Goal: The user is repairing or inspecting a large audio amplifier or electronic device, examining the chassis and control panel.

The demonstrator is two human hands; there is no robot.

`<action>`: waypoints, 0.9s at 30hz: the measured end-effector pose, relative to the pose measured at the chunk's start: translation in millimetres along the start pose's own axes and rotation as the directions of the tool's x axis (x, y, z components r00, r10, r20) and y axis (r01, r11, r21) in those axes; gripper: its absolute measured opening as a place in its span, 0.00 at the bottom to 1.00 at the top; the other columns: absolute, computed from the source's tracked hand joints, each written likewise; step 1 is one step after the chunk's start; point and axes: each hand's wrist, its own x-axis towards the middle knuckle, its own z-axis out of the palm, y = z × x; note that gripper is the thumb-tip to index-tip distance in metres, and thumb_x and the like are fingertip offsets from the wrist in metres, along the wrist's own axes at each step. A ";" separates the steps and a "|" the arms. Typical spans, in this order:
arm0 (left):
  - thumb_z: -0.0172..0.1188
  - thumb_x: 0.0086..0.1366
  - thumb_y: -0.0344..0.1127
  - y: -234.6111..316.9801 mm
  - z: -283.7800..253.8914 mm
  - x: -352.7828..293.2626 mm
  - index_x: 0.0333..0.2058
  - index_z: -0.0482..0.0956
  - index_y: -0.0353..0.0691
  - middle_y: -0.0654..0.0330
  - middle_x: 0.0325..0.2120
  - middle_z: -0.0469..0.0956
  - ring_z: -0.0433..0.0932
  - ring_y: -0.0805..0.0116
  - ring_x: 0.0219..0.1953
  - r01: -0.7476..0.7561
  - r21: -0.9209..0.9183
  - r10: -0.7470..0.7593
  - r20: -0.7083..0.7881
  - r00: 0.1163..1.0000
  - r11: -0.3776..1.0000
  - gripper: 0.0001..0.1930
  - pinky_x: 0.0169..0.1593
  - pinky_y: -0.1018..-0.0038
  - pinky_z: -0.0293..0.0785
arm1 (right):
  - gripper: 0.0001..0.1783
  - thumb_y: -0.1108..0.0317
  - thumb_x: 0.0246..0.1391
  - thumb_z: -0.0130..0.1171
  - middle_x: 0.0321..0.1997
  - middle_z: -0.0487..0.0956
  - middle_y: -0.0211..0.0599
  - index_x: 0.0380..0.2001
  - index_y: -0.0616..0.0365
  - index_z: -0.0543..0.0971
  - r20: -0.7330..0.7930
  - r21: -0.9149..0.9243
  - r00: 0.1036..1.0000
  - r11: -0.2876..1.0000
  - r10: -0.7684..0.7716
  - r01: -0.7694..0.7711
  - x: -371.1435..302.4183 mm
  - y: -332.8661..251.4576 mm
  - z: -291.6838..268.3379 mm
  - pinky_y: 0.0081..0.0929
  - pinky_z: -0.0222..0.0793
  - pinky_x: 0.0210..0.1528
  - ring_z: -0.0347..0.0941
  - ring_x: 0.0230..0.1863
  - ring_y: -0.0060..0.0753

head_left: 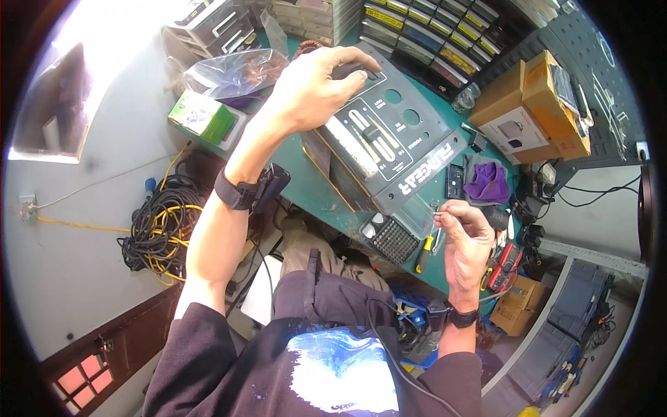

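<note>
A dark grey metal device housing (417, 149) stands tilted on the green bench, its front panel turned up with round holes and a window with pale, looped parts. My left hand (313, 87) reaches over its upper left end. Thumb and fingers close round a dark part (345, 71) there; its shape is mostly covered. To the right of the housing's lower corner, my right hand (465, 240) pinches a small thin metal piece (437, 213), too small to name. Below lie a bit case (396, 241) and a yellow-handled screwdriver (424, 255).
A purple cloth (486, 182) and a cardboard box (531, 118) occupy the bench's right side. Drawer cabinets (434, 38) line the back. A clear plastic bag (233, 73) and a green-white box (201, 116) sit back left. Coiled cables (163, 229) hang left; a red multimeter (505, 267) lies right.
</note>
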 end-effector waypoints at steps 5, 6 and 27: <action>0.56 0.70 0.30 3.1 -1.2 2.3 0.49 0.83 0.37 0.60 0.45 0.82 0.79 0.70 0.50 -0.018 -0.031 0.019 0.032 0.999 0.999 0.12 0.59 0.74 0.71 | 0.13 0.80 0.58 0.67 0.43 0.85 0.43 0.47 0.65 0.81 -0.119 0.151 0.982 0.980 0.148 -0.130 -17.0 12.1 -11.0 0.25 0.81 0.45 0.83 0.40 0.30; 0.56 0.71 0.30 1.0 -0.9 3.2 0.50 0.83 0.37 0.61 0.47 0.83 0.79 0.71 0.50 -0.010 -0.037 0.012 0.047 0.999 0.999 0.12 0.58 0.75 0.71 | 0.13 0.80 0.58 0.67 0.43 0.85 0.43 0.47 0.65 0.81 -0.139 0.153 0.979 0.980 0.148 -0.127 -19.5 13.4 -12.2 0.25 0.81 0.45 0.83 0.40 0.30; 0.54 0.72 0.32 -0.5 -1.7 6.1 0.52 0.83 0.36 0.61 0.44 0.84 0.78 0.77 0.46 0.014 -0.194 0.002 0.079 0.997 0.981 0.15 0.54 0.80 0.72 | 0.10 0.75 0.64 0.62 0.41 0.83 0.39 0.48 0.65 0.79 -0.199 0.590 0.879 0.769 0.433 -0.245 -71.2 66.3 -67.2 0.19 0.83 0.48 0.82 0.43 0.28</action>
